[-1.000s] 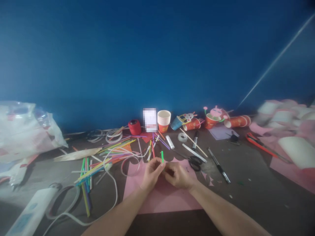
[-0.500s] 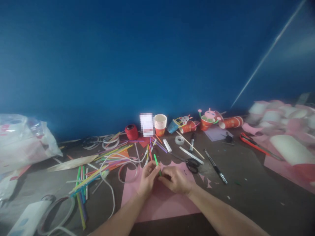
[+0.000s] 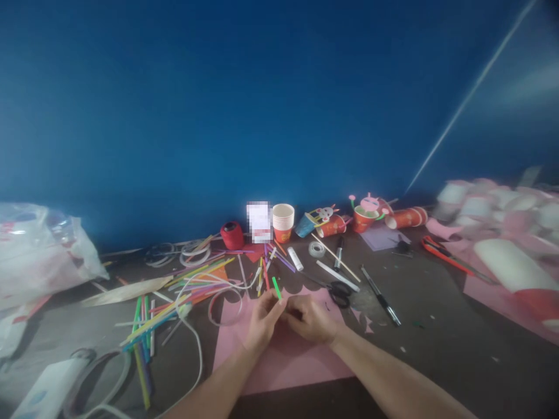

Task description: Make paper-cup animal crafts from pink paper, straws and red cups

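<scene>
My left hand (image 3: 265,317) pinches a short green straw (image 3: 276,287) between thumb and fingers, with its upper end sticking up past them. Curled in from the other side, my right hand (image 3: 311,319) meets it, thumb and forefinger closed at the straw's lower end. The fingers hide that lower part. Beneath both hands lies a pink paper sheet (image 3: 283,372) with a scalloped far edge. Black-handled scissors (image 3: 339,294) rest by its far right corner, and small pink scraps (image 3: 367,320) lie beside it.
Left are loose coloured straws (image 3: 146,326), a white cable (image 3: 201,343) and a plastic bag (image 3: 48,250). Stacked paper cups (image 3: 283,221), red thread (image 3: 232,235), a glue stick (image 3: 295,258) and decorated cups (image 3: 364,218) stand behind. A pen (image 3: 379,295) and red-handled cutter (image 3: 454,256) lie right.
The fingers have closed in further over the green straw, so less of it shows. Both hands stay above the pink sheet. The whole view has shifted slightly.
</scene>
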`<action>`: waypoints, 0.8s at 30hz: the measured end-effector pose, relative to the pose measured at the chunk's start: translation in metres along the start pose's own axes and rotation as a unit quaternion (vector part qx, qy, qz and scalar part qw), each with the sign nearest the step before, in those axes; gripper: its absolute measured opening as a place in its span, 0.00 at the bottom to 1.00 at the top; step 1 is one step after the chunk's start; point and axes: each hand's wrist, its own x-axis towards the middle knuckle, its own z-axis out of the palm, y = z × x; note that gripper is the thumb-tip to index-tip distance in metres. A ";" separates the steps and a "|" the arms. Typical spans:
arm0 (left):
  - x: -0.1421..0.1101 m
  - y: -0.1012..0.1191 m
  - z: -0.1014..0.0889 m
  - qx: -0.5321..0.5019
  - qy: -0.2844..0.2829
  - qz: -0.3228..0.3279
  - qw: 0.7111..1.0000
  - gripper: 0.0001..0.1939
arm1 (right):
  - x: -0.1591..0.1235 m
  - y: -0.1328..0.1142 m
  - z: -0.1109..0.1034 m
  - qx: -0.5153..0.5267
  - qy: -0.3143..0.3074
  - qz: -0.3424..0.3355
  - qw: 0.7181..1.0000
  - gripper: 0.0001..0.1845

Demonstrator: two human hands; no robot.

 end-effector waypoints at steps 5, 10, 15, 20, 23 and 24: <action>0.000 0.006 0.005 0.013 0.016 0.005 1.000 0.13 | -0.001 0.000 0.001 0.014 0.015 -0.011 1.000 0.11; 0.000 0.002 0.006 0.001 0.034 -0.013 0.999 0.15 | -0.002 0.003 -0.001 0.018 0.017 -0.025 0.999 0.16; -0.002 -0.007 0.003 0.000 0.043 -0.042 0.998 0.16 | -0.002 -0.001 -0.007 0.018 0.063 -0.012 0.998 0.16; -0.001 -0.007 0.005 -0.006 0.060 -0.044 0.997 0.17 | -0.004 -0.009 -0.008 0.022 0.074 -0.002 0.997 0.09; 0.000 0.001 0.008 0.010 0.063 -0.025 0.998 0.18 | -0.004 -0.009 -0.005 0.016 0.020 -0.014 1.000 0.09; 0.001 0.004 0.008 0.012 0.062 -0.020 0.998 0.17 | -0.003 -0.008 -0.004 0.015 0.015 -0.013 1.000 0.09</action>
